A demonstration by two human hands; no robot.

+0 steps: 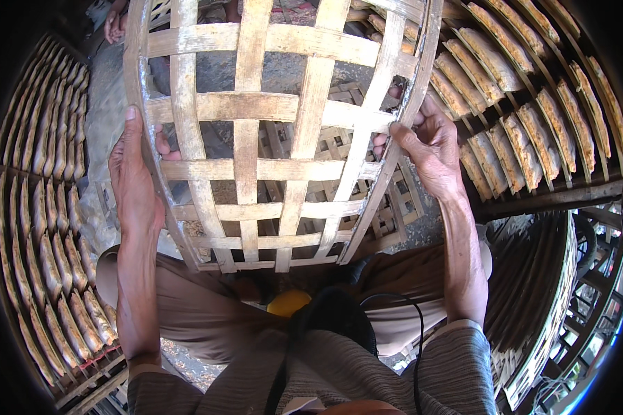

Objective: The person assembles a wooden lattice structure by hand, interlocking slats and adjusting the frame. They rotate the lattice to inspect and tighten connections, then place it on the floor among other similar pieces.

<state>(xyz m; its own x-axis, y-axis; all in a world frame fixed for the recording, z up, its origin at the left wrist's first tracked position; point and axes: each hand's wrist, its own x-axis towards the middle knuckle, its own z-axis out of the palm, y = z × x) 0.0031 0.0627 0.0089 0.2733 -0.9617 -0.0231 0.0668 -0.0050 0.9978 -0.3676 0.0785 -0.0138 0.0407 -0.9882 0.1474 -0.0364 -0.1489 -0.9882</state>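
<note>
A woven bamboo tray (270,107) with wide open gaps and a long side frame on each edge is held up in front of me, above my lap. My left hand (133,162) grips its left frame, thumb lying along the outside and fingertips showing through the gaps behind. On the opposite frame, my right hand (428,149) is closed with the thumb on the near face and fingers behind. Nothing lies on the lattice.
Racks of upright pale slabs with browned edges (55,256) stand along my left, and more slabs (522,138) fill racks at right. Another lattice tray (394,207) lies on the floor beyond. Stacked trays (533,290) lean at lower right. Someone else's hand (114,24) shows at upper left.
</note>
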